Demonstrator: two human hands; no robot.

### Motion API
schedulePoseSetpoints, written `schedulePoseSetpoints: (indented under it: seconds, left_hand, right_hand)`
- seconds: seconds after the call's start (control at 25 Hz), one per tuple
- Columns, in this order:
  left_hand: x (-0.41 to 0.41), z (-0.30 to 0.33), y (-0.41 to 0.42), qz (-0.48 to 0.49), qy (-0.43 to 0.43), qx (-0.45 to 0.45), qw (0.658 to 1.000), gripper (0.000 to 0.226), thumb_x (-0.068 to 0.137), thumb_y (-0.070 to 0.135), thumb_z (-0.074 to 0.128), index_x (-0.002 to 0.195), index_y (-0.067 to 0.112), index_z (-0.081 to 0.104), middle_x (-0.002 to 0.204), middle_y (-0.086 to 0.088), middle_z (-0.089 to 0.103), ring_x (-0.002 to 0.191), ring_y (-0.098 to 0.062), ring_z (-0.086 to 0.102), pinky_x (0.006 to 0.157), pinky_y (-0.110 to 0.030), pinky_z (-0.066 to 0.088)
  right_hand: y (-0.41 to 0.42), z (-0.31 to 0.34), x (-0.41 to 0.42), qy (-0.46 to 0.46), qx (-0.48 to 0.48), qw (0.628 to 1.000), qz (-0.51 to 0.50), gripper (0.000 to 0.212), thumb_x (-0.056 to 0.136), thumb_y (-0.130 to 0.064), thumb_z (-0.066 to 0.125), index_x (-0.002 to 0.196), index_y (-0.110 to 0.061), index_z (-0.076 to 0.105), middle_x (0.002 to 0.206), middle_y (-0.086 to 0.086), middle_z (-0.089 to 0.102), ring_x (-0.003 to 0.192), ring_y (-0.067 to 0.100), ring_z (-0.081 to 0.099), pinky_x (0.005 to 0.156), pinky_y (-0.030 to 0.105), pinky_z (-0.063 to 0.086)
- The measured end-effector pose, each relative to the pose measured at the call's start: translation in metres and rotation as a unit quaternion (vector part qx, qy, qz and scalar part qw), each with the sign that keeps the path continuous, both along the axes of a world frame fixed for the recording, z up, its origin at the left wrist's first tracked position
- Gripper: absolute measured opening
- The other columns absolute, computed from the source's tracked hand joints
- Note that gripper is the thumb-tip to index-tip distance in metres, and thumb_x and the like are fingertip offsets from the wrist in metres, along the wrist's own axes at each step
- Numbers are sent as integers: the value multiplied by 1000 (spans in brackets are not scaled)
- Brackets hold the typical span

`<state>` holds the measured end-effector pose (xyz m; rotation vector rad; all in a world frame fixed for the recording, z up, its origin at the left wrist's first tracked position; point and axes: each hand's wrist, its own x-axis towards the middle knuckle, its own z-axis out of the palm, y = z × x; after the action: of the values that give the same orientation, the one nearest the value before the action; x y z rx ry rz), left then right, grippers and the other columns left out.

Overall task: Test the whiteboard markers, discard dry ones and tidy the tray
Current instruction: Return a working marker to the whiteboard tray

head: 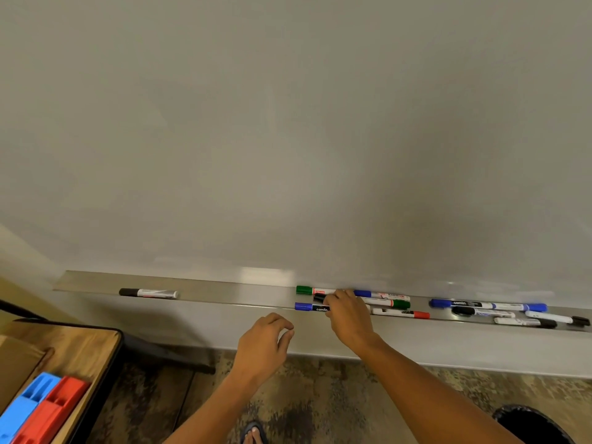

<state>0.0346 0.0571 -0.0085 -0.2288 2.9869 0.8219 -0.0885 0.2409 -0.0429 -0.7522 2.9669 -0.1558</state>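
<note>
Two hands: your right hand (347, 315) fingers clamp a blue marker (311, 307) at the tray (224, 291) front edge; left hand (264, 342) hovers, fingers loosely curled, holding nothing.

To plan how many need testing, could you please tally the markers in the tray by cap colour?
Black-capped markers: 5 (one partly under the right hand)
Blue-capped markers: 4
Green-capped markers: 2
Red-capped markers: 1
Total: 12

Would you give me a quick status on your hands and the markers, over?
Right hand on the blue-capped marker in the tray. Left hand free, fingers loosely curled below the tray. Other markers crowd the right hand's spot.
</note>
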Motion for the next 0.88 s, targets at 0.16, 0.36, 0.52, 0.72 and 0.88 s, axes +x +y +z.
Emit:
schedulePoseSetpoints:
  seconds: [0.16, 0.36, 0.52, 0.72, 0.88]
  left_hand:
    - [-7, 9, -7, 52, -11, 69, 996, 41, 97, 42, 54, 137, 33, 47, 123, 14, 59, 106, -4, 56, 92, -17, 44]
    - [-31, 32, -4, -10, -16, 109, 994, 39, 93, 46, 61, 127, 29, 53, 109, 9, 58, 97, -7, 56, 84, -20, 47]
    - [-44, 57, 10, -119, -51, 72, 989, 19, 95, 45, 58, 95, 26, 61, 89, 5, 56, 74, -10, 53, 65, -20, 38]
    - [-52, 104, 29, -201, 2, 33, 979, 38, 104, 44, 37, 87, 17, 59, 81, 2, 58, 72, -14, 54, 68, -31, 45]
    - [-57, 139, 35, -265, 22, 24, 964, 32, 105, 41, 36, 84, 25, 52, 75, 11, 50, 69, -6, 48, 66, -16, 35]
  right_hand:
    - [5, 9, 10, 26, -44, 999, -7, 27, 94, -29, 66, 121, -24, 64, 120, -3, 66, 113, 19, 58, 98, 35, 47]
    - [16, 28, 37, 24, -107, 994, 20, 31, 92, -32, 70, 122, -26, 66, 119, -7, 66, 112, 14, 60, 97, 30, 46]
    - [30, 58, 45, 67, -163, 984, 25, 26, 86, -24, 77, 111, -23, 70, 106, -7, 68, 96, 13, 65, 84, 26, 50]
    - [43, 119, 46, 17, -158, 982, 100, 31, 103, -42, 43, 125, -26, 59, 114, -7, 61, 97, 11, 60, 82, 28, 53]
    - [48, 152, 45, 90, -151, 974, 142, 49, 103, -53, 22, 116, -28, 62, 96, -8, 69, 74, 11, 64, 64, 29, 58]
